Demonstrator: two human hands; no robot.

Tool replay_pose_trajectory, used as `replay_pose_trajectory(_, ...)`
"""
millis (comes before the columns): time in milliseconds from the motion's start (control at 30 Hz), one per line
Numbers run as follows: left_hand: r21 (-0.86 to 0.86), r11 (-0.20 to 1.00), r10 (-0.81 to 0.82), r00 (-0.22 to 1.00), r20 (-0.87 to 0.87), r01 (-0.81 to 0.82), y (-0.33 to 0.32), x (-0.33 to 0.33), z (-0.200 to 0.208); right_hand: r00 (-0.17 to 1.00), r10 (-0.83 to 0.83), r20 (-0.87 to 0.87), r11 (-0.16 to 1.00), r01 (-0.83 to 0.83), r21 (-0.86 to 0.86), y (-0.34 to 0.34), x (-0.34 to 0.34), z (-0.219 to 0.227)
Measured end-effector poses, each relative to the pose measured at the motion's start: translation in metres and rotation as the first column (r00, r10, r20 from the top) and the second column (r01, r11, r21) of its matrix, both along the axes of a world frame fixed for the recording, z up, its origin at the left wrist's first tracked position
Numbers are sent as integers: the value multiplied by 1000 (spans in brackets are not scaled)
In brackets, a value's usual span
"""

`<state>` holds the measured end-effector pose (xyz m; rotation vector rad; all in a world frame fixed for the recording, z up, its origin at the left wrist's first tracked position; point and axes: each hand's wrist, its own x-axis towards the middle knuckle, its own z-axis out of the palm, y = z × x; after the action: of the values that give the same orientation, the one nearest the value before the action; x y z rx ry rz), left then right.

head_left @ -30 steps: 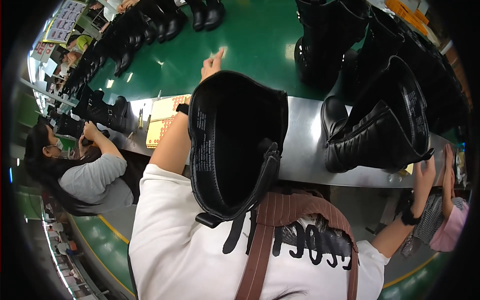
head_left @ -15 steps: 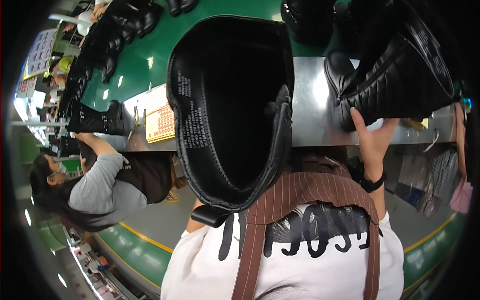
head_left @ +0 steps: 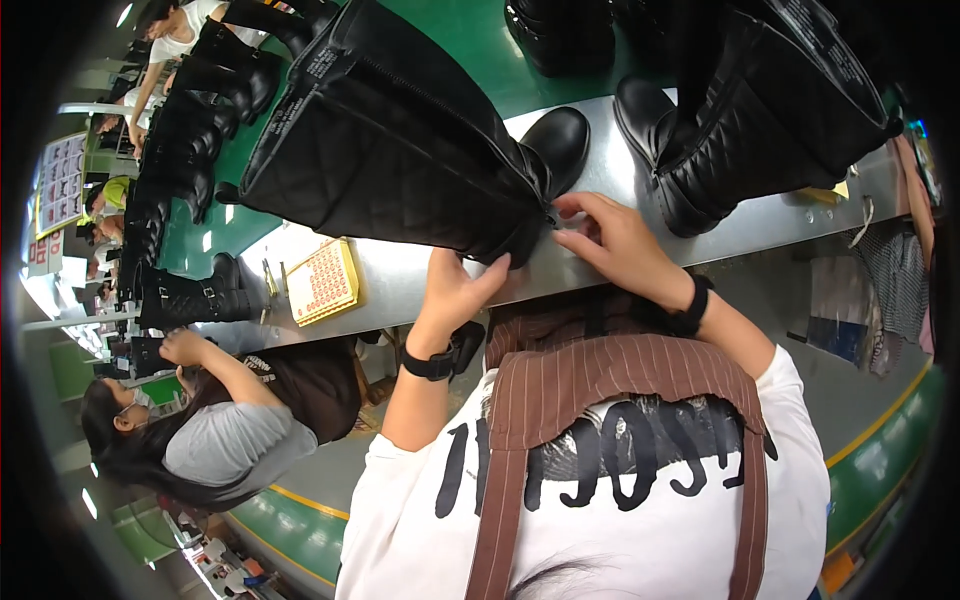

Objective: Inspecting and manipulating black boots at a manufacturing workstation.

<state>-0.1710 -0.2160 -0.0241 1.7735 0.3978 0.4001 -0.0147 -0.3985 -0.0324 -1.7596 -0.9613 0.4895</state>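
A tall black boot (head_left: 400, 150) with a quilted shaft leans leftward over the metal table edge, its rounded toe pointing away to the right. My left hand (head_left: 455, 295) grips it low at the back, thumb by the heel; the other fingers are partly hidden behind the shaft. At the ankle, beside the lower end of the boot's zipper (head_left: 551, 216), my right hand (head_left: 622, 248) has its thumb and forefinger curved and apart. A second black boot (head_left: 740, 140), with its side zipper partly undone, stands to the right, untouched.
The metal table edge (head_left: 780, 225) borders a green work surface (head_left: 450, 40). A yellow pad with red round marks (head_left: 325, 283) lies left. Black boots (head_left: 185, 150) line the far left, where a co-worker in grey sleeves (head_left: 225, 440) works. Further boots (head_left: 560, 35) stand at the back.
The boot has swung from an upright view into its opening to a leftward lean, showing its side and toe. My right hand has left the other boot for this one's ankle; my left hand has become visible.
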Motion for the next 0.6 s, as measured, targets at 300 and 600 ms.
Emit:
replay_pose_trajectory(300,-56,991,123,992,15,-122,-20,11,-29,996,66,-67,984,-76,-159,22,9,-6)
replay_pose_trajectory(600,66,984,164,986,12,-164,-21,9,-40,990,137,-12,954,-135,-266,28,16,-3)
